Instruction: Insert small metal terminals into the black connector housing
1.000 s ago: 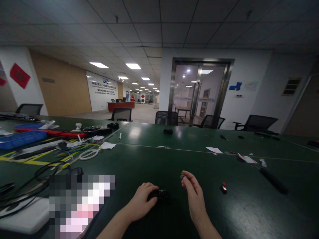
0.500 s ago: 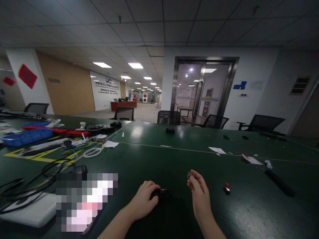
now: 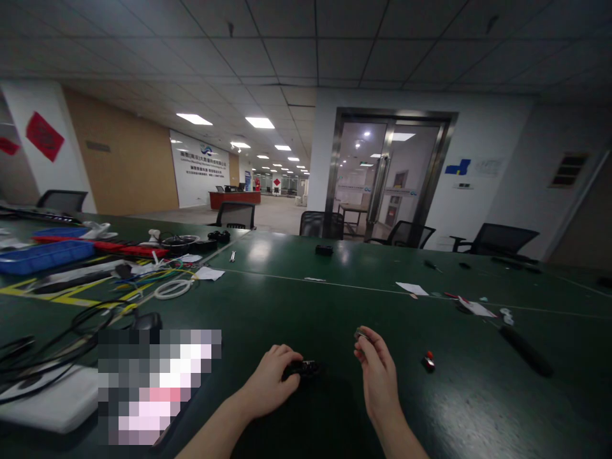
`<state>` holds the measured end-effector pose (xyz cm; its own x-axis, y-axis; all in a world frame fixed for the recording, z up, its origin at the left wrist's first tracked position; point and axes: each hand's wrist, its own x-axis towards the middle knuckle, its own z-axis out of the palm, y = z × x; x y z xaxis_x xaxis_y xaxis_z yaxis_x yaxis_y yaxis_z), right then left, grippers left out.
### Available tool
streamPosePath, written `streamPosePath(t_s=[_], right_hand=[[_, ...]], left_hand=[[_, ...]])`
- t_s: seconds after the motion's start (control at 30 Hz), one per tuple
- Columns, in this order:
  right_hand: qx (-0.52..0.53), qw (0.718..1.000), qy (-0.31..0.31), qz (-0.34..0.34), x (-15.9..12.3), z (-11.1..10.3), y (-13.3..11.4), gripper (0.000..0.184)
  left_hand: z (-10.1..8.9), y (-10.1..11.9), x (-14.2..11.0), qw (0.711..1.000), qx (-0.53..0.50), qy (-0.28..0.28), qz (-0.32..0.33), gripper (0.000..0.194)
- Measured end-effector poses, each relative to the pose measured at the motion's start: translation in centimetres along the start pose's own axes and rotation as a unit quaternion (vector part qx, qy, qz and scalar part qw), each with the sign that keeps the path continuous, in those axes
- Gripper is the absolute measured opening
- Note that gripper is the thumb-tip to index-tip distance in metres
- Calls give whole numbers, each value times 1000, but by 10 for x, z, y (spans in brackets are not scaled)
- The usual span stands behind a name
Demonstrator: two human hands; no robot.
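My left hand (image 3: 273, 380) is closed around one end of a small black device (image 3: 306, 368) on the green tabletop. Its far end, with some pale details, sticks out to the right of my thumb; what kind of device it is I cannot make out. Raised slightly above the table, my right hand (image 3: 377, 366) pinches a small metallic-looking piece (image 3: 360, 334) between thumb and fingertips. The fingers partly cover that piece. To the right of this hand lies a small red and silver object (image 3: 429, 361).
A blurred-out screen (image 3: 162, 386) lies at left beside a white box (image 3: 52, 398) and black cables. Blue trays (image 3: 45, 256), tools and a coiled white cable (image 3: 173, 289) are farther left. Papers (image 3: 412, 289) and a black bar (image 3: 526, 350) lie at right. Chairs stand beyond the table.
The whole view has shifted slightly, moving the scene a little to the left. Both hands keep their grips, and the black device stays under my left hand.
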<state>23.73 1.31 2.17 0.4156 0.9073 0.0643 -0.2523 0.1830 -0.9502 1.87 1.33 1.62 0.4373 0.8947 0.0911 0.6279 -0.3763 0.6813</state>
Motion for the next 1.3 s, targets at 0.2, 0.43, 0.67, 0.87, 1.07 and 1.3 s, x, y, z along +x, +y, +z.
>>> streamPosePath(t_s=[0.2, 0.43, 0.67, 0.87, 1.07, 1.3], right_hand=[[-2, 1000, -8, -5, 1, 0, 3, 41], [-12, 1000, -18, 1, 1, 0, 4, 42], [-19, 999, -38, 9, 0, 1, 4, 43], [-15, 999, -42, 6, -1, 3, 4, 47], [-60, 993, -105, 16, -7, 6, 0, 43], [-143, 969, -201, 27, -17, 14, -2, 37]], left_hand=[[0, -1, 0, 1000, -4, 0, 6, 33], [2, -9, 1, 1000, 3, -3, 10, 31], [-1, -2, 0, 1000, 8, -18, 17, 33], [-2, 1, 0, 999, 17, -24, 22, 34], [-4, 0, 0, 999, 10, -26, 19, 34], [-4, 2, -1, 999, 7, -27, 21, 35]])
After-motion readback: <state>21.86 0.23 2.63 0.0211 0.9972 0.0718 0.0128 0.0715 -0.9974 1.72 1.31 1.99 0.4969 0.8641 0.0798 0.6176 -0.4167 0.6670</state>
